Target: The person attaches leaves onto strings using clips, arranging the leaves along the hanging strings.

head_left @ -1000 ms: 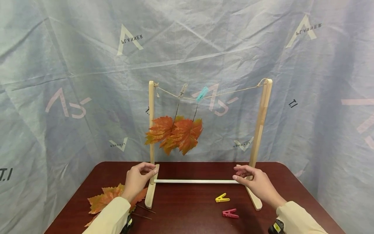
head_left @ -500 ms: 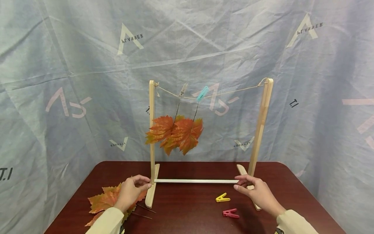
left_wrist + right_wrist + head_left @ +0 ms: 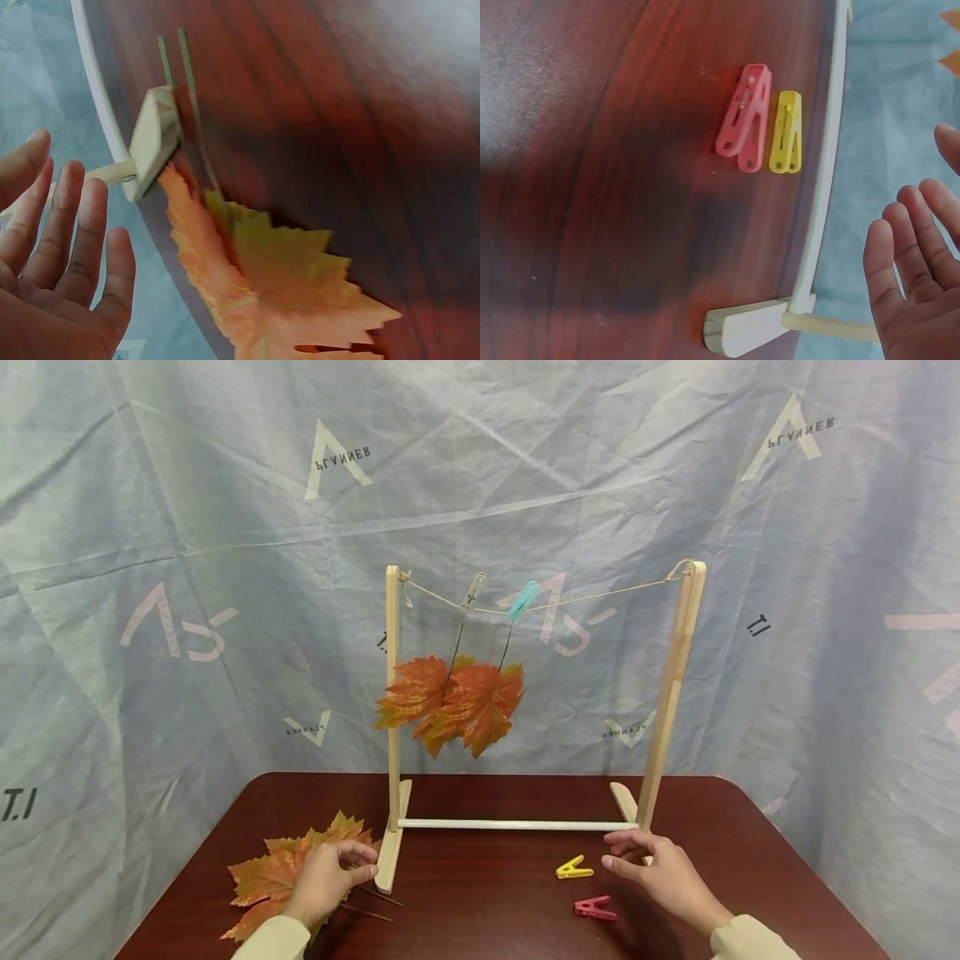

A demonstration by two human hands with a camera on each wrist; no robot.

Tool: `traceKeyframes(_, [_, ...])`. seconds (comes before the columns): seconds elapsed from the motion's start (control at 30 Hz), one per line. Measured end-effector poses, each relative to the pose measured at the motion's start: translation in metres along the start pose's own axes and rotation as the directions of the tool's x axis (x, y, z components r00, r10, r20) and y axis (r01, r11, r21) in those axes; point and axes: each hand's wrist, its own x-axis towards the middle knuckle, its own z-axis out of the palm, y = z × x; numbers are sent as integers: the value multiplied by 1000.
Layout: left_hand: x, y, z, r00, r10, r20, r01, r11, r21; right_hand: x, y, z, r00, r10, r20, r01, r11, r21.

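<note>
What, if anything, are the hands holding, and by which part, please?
Nothing is held: the left hand is near the leaves, the right hand near the yellow clip.

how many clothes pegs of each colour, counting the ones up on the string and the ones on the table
Pale peg: 1
Light blue peg: 1
Yellow peg: 1
Pink peg: 1
Total: 4
</note>
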Motion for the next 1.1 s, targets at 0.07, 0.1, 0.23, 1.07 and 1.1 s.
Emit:
traceKeyframes(0.07, [-1,-3,1,1000,-13,16,13,1000,21,-1,3,2,1000,2,11,-2,1000,3])
traceKeyframes(0.1, [-1,-4,1,1000,-20,23,19,999,34,-1,5,3,1000,-3,18,3,1000,5])
traceKeyframes(0.23, [-2,-11,3,998,-41,49,36,995,89,-2,9,7,999,15,46,-16,1000,22])
traceKeyframes(1.07, [0,-39,10,962,29,270,-98,964,246,-5,43,33,970,-28,241,10,997,76])
traceKeyframes(1.1, [0,-39,10,960,23,278,-96,962,254,-5,43,33,969,-33,244,15,997,76])
